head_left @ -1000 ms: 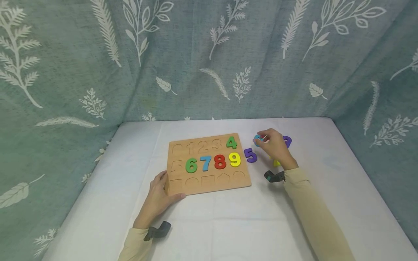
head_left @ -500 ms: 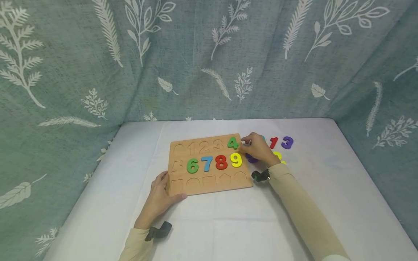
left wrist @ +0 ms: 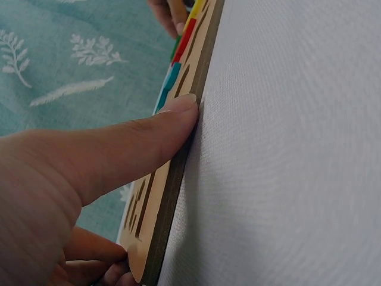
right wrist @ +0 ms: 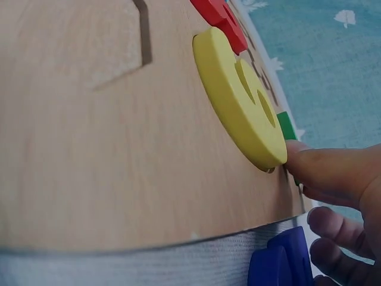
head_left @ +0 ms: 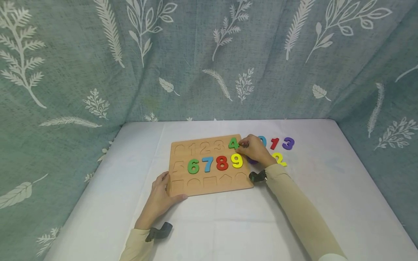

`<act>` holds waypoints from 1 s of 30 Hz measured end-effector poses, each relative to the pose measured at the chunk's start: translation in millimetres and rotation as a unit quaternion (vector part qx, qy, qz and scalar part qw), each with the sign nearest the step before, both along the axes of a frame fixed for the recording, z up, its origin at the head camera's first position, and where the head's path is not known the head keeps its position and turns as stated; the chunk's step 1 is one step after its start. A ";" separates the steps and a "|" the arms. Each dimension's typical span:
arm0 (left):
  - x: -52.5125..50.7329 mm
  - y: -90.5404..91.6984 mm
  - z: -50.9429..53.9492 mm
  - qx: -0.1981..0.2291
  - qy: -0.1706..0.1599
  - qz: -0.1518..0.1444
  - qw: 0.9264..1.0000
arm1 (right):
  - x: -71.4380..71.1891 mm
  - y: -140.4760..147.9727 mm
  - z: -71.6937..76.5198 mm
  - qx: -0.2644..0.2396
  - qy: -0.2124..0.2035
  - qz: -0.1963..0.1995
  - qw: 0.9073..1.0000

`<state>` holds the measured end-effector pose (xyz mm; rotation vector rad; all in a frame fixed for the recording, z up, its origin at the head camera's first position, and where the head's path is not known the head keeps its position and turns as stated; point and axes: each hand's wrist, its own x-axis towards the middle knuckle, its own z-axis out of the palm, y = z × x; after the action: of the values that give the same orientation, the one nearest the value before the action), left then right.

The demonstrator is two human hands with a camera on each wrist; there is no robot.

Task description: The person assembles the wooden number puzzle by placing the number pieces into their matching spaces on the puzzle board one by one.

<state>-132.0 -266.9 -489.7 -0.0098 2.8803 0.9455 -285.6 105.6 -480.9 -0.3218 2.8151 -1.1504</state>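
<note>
The wooden number board [head_left: 212, 184] lies on the white cloth, with green 6 [head_left: 193, 166], blue 7 [head_left: 207, 164], red 8 [head_left: 222, 163] and yellow 9 [head_left: 236, 160] in its middle row. My left hand [head_left: 160, 199] grips its near left corner; in the left wrist view the thumb of that hand [left wrist: 65, 173] lies along the board edge [left wrist: 172, 196]. At the upper right, my right hand [head_left: 256, 150] pinches green 4 [head_left: 233, 143] by its right side. From the right wrist, green 4 [right wrist: 286, 125] shows partly behind yellow 9 [right wrist: 238, 101], beside the right hand [right wrist: 345, 190].
Right of the board lie blue 0 [head_left: 262, 140], red 1 [head_left: 274, 143], purple 3 [head_left: 288, 143] and yellow 2 [head_left: 279, 158]. Purple 5 [head_left: 251, 161] is mostly covered by the right hand. A patterned curtain [head_left: 183, 65] stands behind the cloth-covered table [head_left: 209, 232].
My right hand has let go of blue 0, which now lies beside red 1, and has moved left to green 4. The left hand keeps its grip on the board.
</note>
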 end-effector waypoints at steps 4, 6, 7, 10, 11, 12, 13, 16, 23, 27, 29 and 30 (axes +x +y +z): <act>-0.4 0.4 -0.2 0.001 0.002 -0.001 1.000 | 0.6 -0.1 -0.1 -0.003 0.002 -0.004 1.000; -0.4 0.7 -0.2 0.001 0.001 0.000 1.000 | 1.2 -0.4 0.1 -0.004 0.004 -0.005 1.000; -0.4 0.9 0.0 0.001 0.001 0.001 1.000 | 1.7 -0.5 0.3 -0.003 0.006 -0.006 1.000; -0.4 1.7 0.0 0.001 0.001 0.001 1.000 | 2.6 -0.7 -0.4 -0.002 0.008 -0.006 1.000; -0.4 1.9 -0.1 0.000 0.001 0.001 1.000 | 2.8 -0.7 -0.6 -0.002 0.008 -0.007 1.000; -0.3 2.1 -0.1 0.000 0.001 0.001 1.000 | 2.8 -0.7 -1.0 -0.002 0.009 -0.008 1.000; -0.3 2.4 -0.2 0.000 0.001 0.000 1.000 | 2.7 -0.6 -1.4 -0.002 0.009 -0.008 1.000; -0.2 2.9 -0.1 0.000 0.001 0.001 1.000 | 2.6 -0.4 -1.6 -0.002 0.005 -0.011 1.000; 0.4 2.7 0.4 -0.001 0.001 -0.001 1.000 | 5.7 6.4 12.2 0.000 0.005 -0.017 1.000; 0.3 2.2 0.6 -0.002 0.003 -0.003 1.000 | 11.6 20.8 29.9 -0.012 0.044 -0.034 0.998; 0.1 1.8 0.9 -0.003 0.003 -0.003 1.000 | 15.8 31.0 38.4 -0.029 0.068 -0.038 0.997; 0.0 1.6 1.2 -0.004 0.003 -0.002 1.000 | 18.2 36.6 42.3 -0.040 0.078 -0.040 0.995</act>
<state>-132.0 -265.3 -488.5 -0.0017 2.8883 0.9361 -267.4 142.2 -438.6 -0.3215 2.9450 -1.3133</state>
